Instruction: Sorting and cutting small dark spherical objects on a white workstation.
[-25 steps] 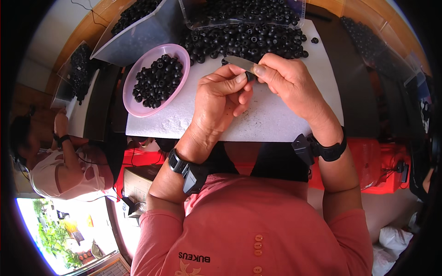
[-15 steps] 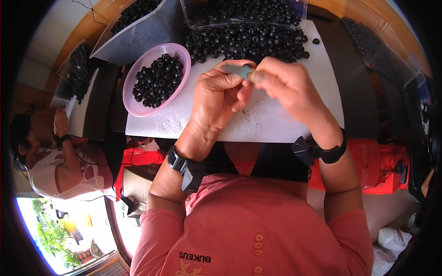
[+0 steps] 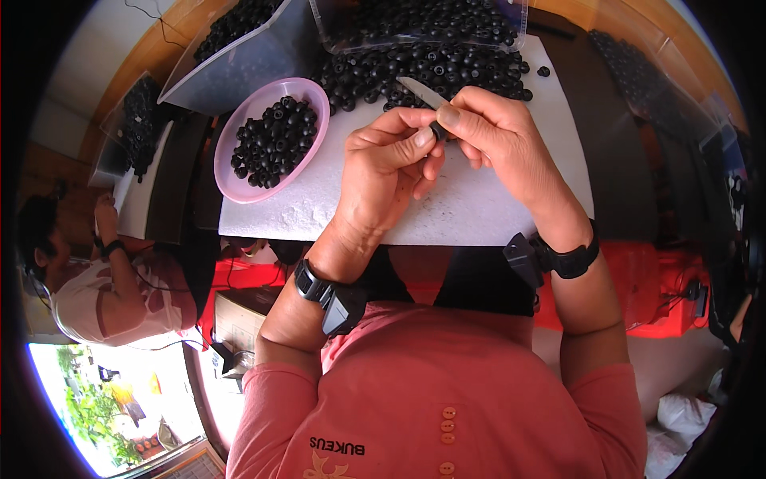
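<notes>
Between the thumb and fingers of my left hand (image 3: 389,156) is a small round black part (image 3: 437,130), partly covered by the fingertips. My right hand (image 3: 499,132) grips a small knife (image 3: 423,92), its pale blade pointing up and to the left. Both hands meet above the white work board (image 3: 299,209), their fingertips close together at the black part. Just beyond them lies a loose heap of similar black parts (image 3: 443,72). Left of my hands, a pink oval bowl (image 3: 322,132) holds many more of these parts (image 3: 275,144).
A clear tub (image 3: 255,60) of black parts stands behind the bowl, and another clear tub (image 3: 523,24) lies at the heap. One stray part (image 3: 543,71) rests at the board's right. At far left a co-worker (image 3: 112,295) sits at another board. Red plastic (image 3: 638,287) shows below right.
The knife blade has swung clear of the part and now points up-left. My right hand has turned, with its thumb showing on the knife. My left hand keeps its pinch.
</notes>
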A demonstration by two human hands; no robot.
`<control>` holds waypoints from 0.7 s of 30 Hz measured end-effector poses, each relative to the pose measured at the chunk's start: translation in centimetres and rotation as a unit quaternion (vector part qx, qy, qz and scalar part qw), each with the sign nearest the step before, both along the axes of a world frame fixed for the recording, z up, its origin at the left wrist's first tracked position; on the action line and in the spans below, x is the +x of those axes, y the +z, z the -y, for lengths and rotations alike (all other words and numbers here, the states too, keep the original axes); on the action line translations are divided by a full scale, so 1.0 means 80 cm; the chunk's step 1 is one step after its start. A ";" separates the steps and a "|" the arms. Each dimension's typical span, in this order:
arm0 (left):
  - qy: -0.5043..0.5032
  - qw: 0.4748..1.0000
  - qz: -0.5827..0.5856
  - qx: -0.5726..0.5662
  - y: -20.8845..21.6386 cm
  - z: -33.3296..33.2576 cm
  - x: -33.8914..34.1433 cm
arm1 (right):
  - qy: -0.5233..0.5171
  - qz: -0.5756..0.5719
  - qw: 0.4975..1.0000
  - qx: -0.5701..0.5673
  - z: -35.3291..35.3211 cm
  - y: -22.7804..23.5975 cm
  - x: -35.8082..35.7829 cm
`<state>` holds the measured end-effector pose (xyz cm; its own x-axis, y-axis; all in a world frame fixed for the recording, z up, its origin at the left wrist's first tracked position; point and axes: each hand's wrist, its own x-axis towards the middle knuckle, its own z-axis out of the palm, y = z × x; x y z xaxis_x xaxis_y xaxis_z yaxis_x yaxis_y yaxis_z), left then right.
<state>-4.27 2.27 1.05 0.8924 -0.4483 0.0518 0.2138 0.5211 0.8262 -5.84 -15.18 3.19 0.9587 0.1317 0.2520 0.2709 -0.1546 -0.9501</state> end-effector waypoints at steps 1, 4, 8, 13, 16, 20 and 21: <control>-0.013 1.000 0.001 -0.008 -0.002 0.000 0.001 | 0.007 -0.014 1.000 0.020 0.000 0.001 0.000; -0.041 0.998 -0.001 -0.037 -0.013 -0.006 0.008 | 0.030 -0.014 0.999 0.012 0.002 0.002 0.000; -0.042 0.997 -0.010 -0.057 -0.014 -0.008 0.008 | 0.040 -0.022 0.999 0.015 0.002 0.003 0.000; 0.056 0.998 0.033 0.021 0.015 -0.022 0.002 | -0.015 -0.028 0.999 0.003 0.007 0.004 0.001; 0.204 0.955 0.147 0.158 0.040 -0.085 0.013 | -0.047 -0.010 0.999 0.022 0.009 0.008 0.001; 0.291 0.849 0.219 0.383 0.051 -0.162 0.043 | -0.053 0.006 0.998 0.022 0.006 0.006 -0.002; 0.301 0.778 0.311 0.455 0.047 -0.166 0.045 | -0.052 0.012 0.998 0.018 0.005 0.006 -0.002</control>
<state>-0.69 15.58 4.80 0.8844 -0.0622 0.4625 -0.4309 -0.4895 0.7581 -5.97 -15.58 3.64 0.9606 0.0229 0.2771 0.2773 -0.1492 -0.9491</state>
